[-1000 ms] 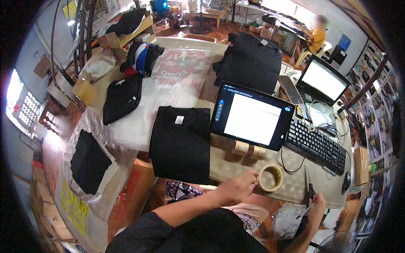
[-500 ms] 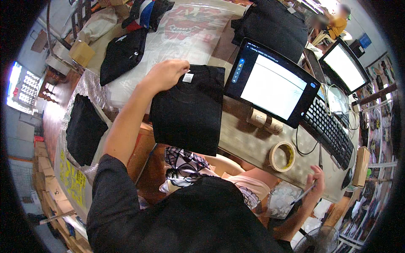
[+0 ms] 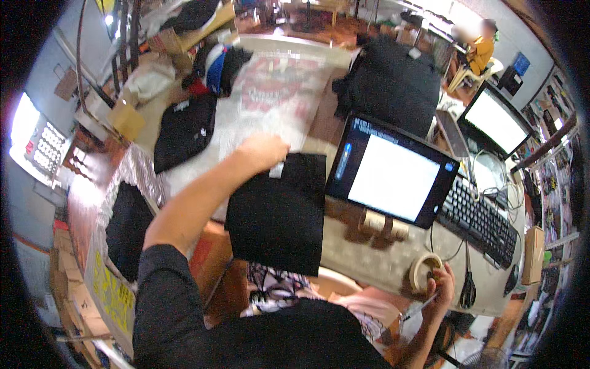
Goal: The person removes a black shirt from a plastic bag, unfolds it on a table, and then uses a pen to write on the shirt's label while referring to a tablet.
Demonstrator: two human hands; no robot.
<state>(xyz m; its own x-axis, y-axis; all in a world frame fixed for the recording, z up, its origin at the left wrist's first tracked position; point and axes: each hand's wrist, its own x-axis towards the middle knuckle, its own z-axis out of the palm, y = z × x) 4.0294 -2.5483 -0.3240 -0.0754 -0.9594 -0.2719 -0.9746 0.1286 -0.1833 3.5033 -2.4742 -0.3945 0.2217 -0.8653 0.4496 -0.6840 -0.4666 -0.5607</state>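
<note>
A folded black T-shirt (image 3: 276, 215) lies at the table's near edge in front of me. My left hand (image 3: 267, 152) is closed at its collar, beside a small white label; the fingertips are blurred. Lower right, my right hand (image 3: 441, 290) is closed around a slim white pen (image 3: 423, 305) that points down and to the left. Its fingers are right against a roll of tape (image 3: 421, 270), and I cannot tell whether they touch it. A tablet (image 3: 393, 175) with a bright page leans on a stand between the shirt and the keyboard (image 3: 476, 221).
More black garments lie in a far pile (image 3: 393, 83), at the upper left (image 3: 184, 132) and at the left edge (image 3: 129, 227). Clear plastic (image 3: 276, 92) covers the table's far part. Scissors (image 3: 468, 286) lie right of the tape. A monitor (image 3: 496, 117) stands behind; a person (image 3: 482, 49) sits far off.
My view has tilted up, so the table appears lower. My right hand, with the pen, has moved left to the tape roll. My left hand stays at the shirt's collar.
</note>
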